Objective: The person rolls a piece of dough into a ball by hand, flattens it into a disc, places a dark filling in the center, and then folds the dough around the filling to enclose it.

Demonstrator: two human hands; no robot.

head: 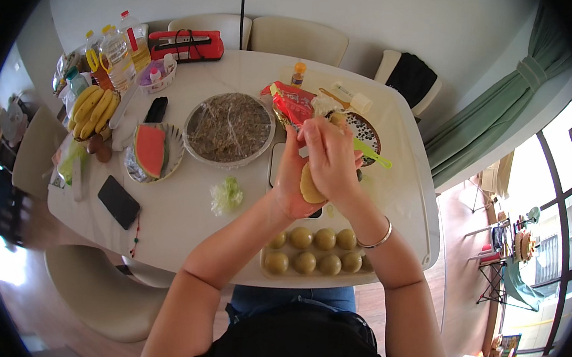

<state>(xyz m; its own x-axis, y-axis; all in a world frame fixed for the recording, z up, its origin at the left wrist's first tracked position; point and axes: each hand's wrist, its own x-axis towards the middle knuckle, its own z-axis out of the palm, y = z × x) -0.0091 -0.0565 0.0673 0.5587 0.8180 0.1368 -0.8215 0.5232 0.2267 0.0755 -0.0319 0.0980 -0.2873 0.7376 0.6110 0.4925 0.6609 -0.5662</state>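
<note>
A flattened piece of yellowish dough (311, 187) lies in the palm of my left hand (290, 184). My right hand (334, 164) is cupped over it, its palm and fingers pressed on the dough and hiding part of it. Just below, near the table's front edge, several smooth olive-yellow balls (325, 239) stand in two rows; my right forearm covers some at the right end. Behind my hands is a flat dark-edged device (277, 165), mostly hidden. A spotted bowl (373, 130) with a bright green utensil handle (378, 158) sits beyond my right hand.
A plastic-wrapped round bowl of dark filling (229, 130) stands left of my hands. A red package (294, 102) and an orange-capped jar (299, 74) are behind. Farther left are a watermelon piece (149, 150), a phone (118, 201), bananas (92, 110) and oil bottles (118, 52).
</note>
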